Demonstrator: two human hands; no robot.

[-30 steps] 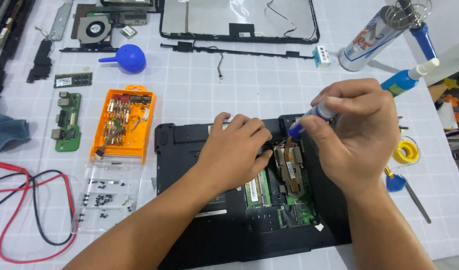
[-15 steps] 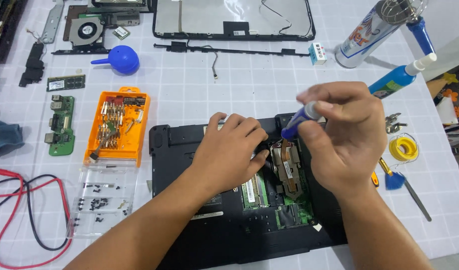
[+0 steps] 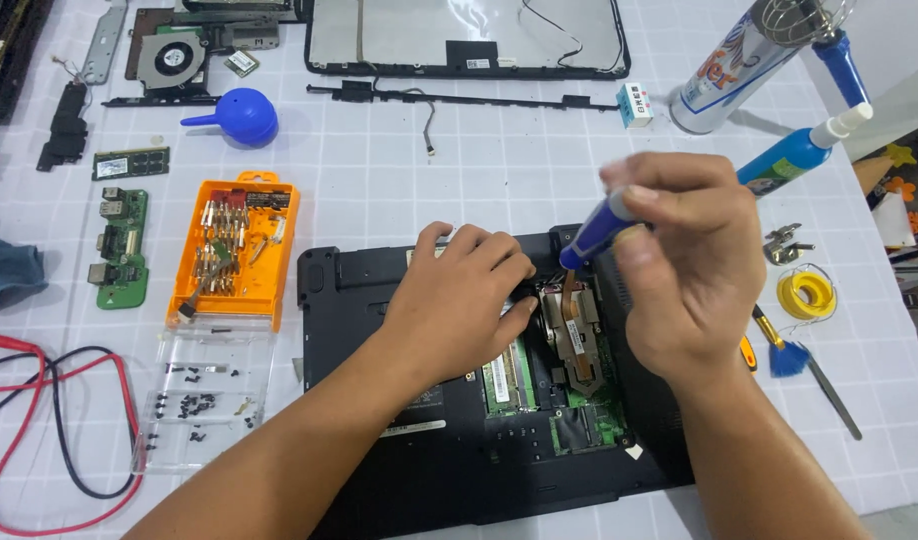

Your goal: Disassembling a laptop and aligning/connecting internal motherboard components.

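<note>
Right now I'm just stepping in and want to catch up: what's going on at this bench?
A person is working on an opened black laptop base lying on a gridded mat. The right hand holds a blue-handled screwdriver tilted down toward the copper heatsink inside. The left hand rests on the base, fingers beside the same spot. An orange bit case and a clear tray of screws sit to the left; a fan and screen frame lie farther back.
</note>
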